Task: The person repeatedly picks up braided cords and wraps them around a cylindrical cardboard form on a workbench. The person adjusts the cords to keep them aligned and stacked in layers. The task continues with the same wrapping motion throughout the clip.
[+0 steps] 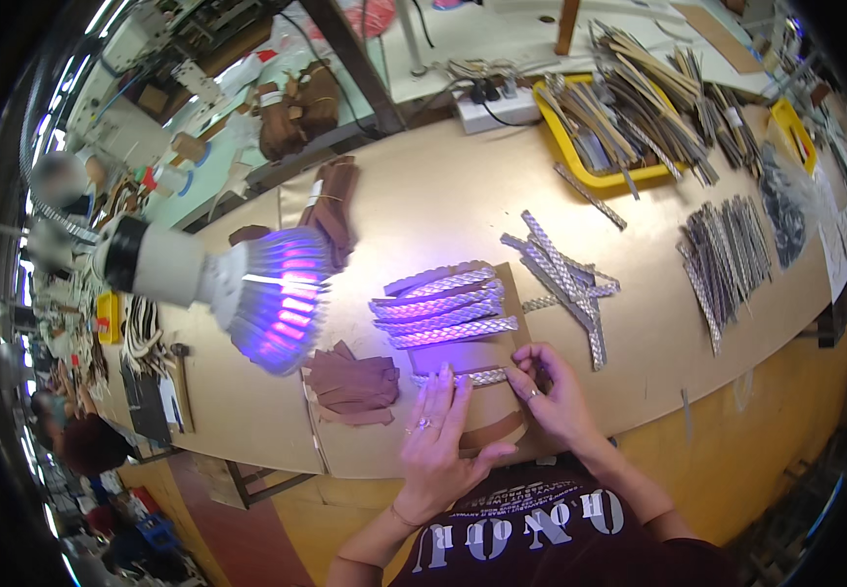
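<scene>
A short braided strip point(487, 377), silvery and narrow, lies across a brown board point(521, 328) close to my body. Flat fingers of my left hand point(433, 430) rest over its left part. At its right end, my right hand point(553, 393) pinches it between thumb and fingertips. Just beyond, several similar braided strips point(443, 311) lie side by side in a row, tinted purple by the light. Between my hands and the table's near edge is a curved brown strip point(495, 430), partly covered by my left hand. Brown flat pieces point(350, 384) are piled left of the board.
A lamp point(272, 298) with a finned head hangs over the left side, glowing purple. Loose braided strips point(565, 274) lie to the right, a bundled row point(727, 254) farther right. Beyond stand a yellow tray point(590, 179) of strips and a white power strip point(495, 112).
</scene>
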A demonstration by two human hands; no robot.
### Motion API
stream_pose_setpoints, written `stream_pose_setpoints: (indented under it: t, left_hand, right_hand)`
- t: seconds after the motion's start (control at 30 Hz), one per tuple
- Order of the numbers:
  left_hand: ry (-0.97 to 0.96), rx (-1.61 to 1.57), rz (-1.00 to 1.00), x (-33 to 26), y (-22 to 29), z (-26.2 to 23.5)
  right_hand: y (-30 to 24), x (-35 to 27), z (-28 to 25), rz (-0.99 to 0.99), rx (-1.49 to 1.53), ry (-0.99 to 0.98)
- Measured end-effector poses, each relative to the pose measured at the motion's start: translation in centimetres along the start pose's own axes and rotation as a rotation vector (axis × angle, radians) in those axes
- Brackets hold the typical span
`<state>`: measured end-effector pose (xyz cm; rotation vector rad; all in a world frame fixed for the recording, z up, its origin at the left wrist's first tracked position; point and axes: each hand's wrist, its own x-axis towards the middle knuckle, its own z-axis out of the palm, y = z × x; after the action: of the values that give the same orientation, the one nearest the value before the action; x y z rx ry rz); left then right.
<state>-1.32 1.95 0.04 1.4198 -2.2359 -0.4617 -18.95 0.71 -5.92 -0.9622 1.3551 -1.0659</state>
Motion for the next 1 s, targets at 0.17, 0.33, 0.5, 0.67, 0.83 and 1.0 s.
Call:
stream_pose_setpoints:
  t: [0.17, 0.33, 0.5, 0.67, 0.83, 1.0]
  left_hand:
    - [0.066, -0.146, -0.033, -0.7, -0.2, 0.1]
    - [0.215, -0.206, -0.02, -1.3, -0.2, -0.4]
    - [0.326, -0.071, 0.023, 0.4, -1.1, -1.8]
    - [0.117, 0.076, -0.002, 4.9, -3.0, -2.1]
    - [-0.071, 0.095, -0.007, 6.9, -3.5, -1.5]
    - [-0.031, 0.034, -0.011, 6.1, -3.8, -1.6]
  right_hand:
    - [-1.7, 0.1, -1.0, 0.073, -0.018, -0.088]
    - [-6.1, 0.7, -2.8, 0.092, -0.041, -0.307]
    - [-9.2, 2.9, -2.2, -0.185, -0.188, -0.276]
    - [-9.1, 6.8, -1.1, -0.222, -0.298, -0.149]
    - [-7.5, 7.1, -1.2, -0.256, -0.468, 0.015]
    - [-6.9, 3.5, -2.9, -0.144, -0.381, -0.111]
